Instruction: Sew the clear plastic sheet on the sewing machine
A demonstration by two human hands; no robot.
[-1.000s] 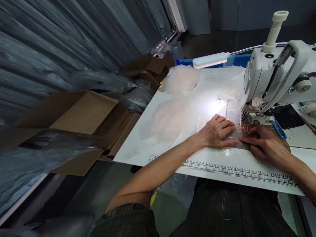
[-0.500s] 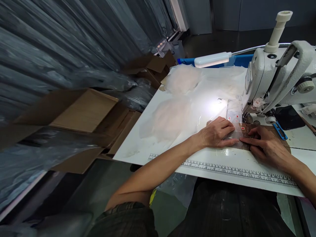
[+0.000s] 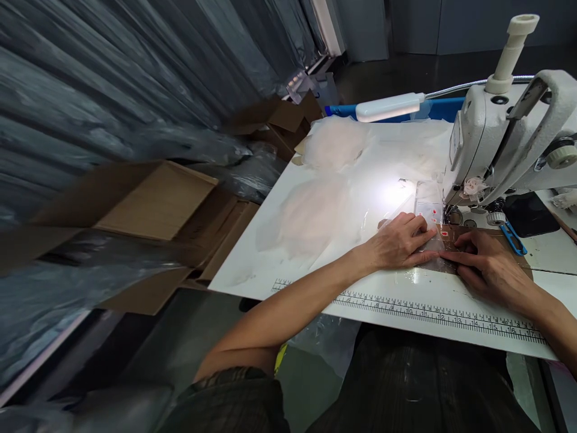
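- left hand [image 3: 401, 243], in the head view, lay half open, its bent fingers resting on the clear strip [image 3: 427, 207] rather than closed around it.
- right hand [image 3: 487, 261] was loosely curled, index finger stretched to the strip's near part; whether it pinched anything could not be told.
- the strip lay between the hands, partly hidden under the left fingers.
- its long axis ran away from the person, the far end pointing past the left side of the sewing machine [image 3: 478, 144].
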